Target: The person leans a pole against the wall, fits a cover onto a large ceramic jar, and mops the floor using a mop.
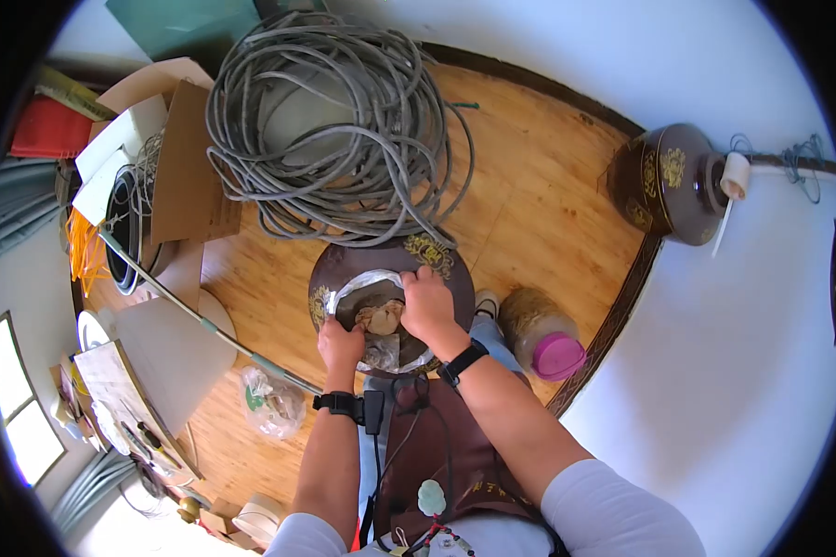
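A dark brown jar (330,271) with gold decoration stands on the floor in front of me, its wide mouth facing up. Clear plastic sheeting (373,277) lines the mouth and is folded over the rim. My left hand (342,345) pinches this sheeting at the left side of the opening. At the upper right of the opening, my right hand (427,304) has its fingers closed on the same sheeting. Between the hands, inside the mouth, lies a crumpled tan bundle (381,318); what it is made of I cannot tell. A loose flap of clear plastic (381,351) lies below it.
Coiled grey hose (344,200) is piled just beyond the jar. At the right stand a clear jar with a pink lid (559,356) and another brown jar (669,181). A pole (209,325), a clear plastic bag (274,404) and an open cardboard box (190,172) are at the left.
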The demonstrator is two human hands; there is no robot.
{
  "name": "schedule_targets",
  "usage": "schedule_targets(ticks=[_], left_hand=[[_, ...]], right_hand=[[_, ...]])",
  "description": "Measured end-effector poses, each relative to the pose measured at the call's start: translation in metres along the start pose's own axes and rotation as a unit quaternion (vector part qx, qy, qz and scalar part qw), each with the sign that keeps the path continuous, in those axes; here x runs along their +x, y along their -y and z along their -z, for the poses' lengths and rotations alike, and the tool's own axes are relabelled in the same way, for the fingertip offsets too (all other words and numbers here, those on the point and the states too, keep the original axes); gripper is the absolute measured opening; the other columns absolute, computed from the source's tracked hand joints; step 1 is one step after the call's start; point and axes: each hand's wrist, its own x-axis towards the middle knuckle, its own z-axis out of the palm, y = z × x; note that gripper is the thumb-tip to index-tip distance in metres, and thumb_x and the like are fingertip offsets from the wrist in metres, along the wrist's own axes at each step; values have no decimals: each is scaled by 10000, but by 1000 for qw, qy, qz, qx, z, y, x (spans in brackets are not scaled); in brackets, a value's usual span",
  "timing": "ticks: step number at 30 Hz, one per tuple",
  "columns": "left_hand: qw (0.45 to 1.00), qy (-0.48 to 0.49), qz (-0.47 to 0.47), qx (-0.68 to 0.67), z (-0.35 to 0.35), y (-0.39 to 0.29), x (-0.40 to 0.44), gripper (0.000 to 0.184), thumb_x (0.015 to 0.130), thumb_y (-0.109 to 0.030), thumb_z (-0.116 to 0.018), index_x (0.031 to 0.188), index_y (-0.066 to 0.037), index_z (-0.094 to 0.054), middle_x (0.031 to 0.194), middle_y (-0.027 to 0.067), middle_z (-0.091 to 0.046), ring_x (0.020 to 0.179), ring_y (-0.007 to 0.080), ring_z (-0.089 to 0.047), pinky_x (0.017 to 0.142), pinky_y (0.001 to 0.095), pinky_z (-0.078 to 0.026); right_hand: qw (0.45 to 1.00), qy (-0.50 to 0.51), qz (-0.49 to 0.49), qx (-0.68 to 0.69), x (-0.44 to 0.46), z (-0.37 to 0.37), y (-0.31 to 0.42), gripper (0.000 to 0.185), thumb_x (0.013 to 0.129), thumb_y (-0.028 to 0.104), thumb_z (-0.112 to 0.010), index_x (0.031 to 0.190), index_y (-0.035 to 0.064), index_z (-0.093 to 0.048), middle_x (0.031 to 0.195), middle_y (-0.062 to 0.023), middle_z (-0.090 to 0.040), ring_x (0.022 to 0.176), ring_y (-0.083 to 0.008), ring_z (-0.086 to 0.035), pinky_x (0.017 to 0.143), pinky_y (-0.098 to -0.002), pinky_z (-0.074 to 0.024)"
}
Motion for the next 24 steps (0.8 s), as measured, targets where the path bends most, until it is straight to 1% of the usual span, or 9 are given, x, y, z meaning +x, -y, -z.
schedule_targets(ticks=[6, 7, 9, 11, 14, 15, 16, 21, 24], left_hand=[[999, -8, -31, 28, -9, -24, -21, 422, 671, -211, -671, 992, 31, -544, 1024, 227, -555, 967, 371, -539, 838, 421, -435], [998, 20, -46, 41, -6, -31, -21, 414, 671, -205, -668, 989, 30, -545, 1025, 224, -551, 966, 364, -542, 833, 418, -441], [997, 37, -53, 53, -1, -42, -15, 407, 670, -199, -665, 985, 28, -545, 1026, 222, -548, 965, 356, -545, 827, 414, -446], [992, 45, -105, 51, 4, -51, -6, 381, 672, -180, -655, 971, 30, -547, 1011, 215, -550, 967, 343, -550, 832, 408, -450], [980, 10, -187, 69, 1, -62, 13, 236, 695, -135, -607, 888, -5, -570, 931, 174, -593, 822, 316, -614, 708, 393, -510], [980, 65, -169, 78, 11, -76, 16, 327, 685, -206, -634, 933, -2, -570, 987, 194, -587, 913, 321, -589, 755, 407, -492], [971, 38, -217, 90, 8, -84, 17, 307, 669, -179, -638, 916, -8, -577, 953, 179, -591, 890, 318, -595, 730, 404, -500], [971, 30, -221, 84, -4, -94, 18, 273, 662, -157, -671, 882, -11, -604, 945, 175, -560, 876, 299, -591, 703, 360, -514], [968, 63, -241, 35, 4, -74, 26, 355, 670, -192, -678, 970, -22, -593, 984, 185, -548, 922, 313, -570, 764, 374, -490]], right_hand=[[997, -49, -35, 40, -34, 12, -37, 478, 623, 79, -657, 1082, 70, -526, 944, -150, -505, 910, -334, -524, 752, -407, -461], [998, -45, -24, 45, -39, 13, -38, 478, 623, 79, -657, 1082, 70, -526, 944, -150, -505, 910, -334, -524, 752, -407, -461], [993, -63, -77, 62, -44, 16, -39, 470, 621, 116, -677, 1059, 53, -520, 936, -166, -500, 907, -350, -523, 768, -420, -453], [992, -65, -95, 55, -44, 13, -41, 455, 627, 133, -682, 1036, 31, -514, 941, -181, -504, 912, -359, -519, 777, -424, -449], [990, -67, -124, 21, -39, 2, -49, 441, 649, 202, -703, 989, -7, -515, 966, -193, -510, 932, -363, -515, 795, -423, -443], [988, -72, -133, 22, -36, 4, -53, 440, 651, 204, -703, 971, -27, -511, 963, -212, -516, 936, -375, -512, 802, -427, -438], [986, -77, -144, 23, -34, 5, -56, 440, 652, 207, -704, 952, -47, -506, 960, -231, -521, 940, -386, -509, 809, -431, -433], [984, -109, -127, 64, -43, -4, -79, 511, 638, 184, -722, 985, -107, -487, 978, -284, -518, 943, -435, -494, 856, -454, -396], [984, -93, -120, 97, -41, -11, -90, 551, 642, 158, -723, 1044, -122, -471, 1020, -288, -516, 967, -438, -491, 875, -436, -386]])
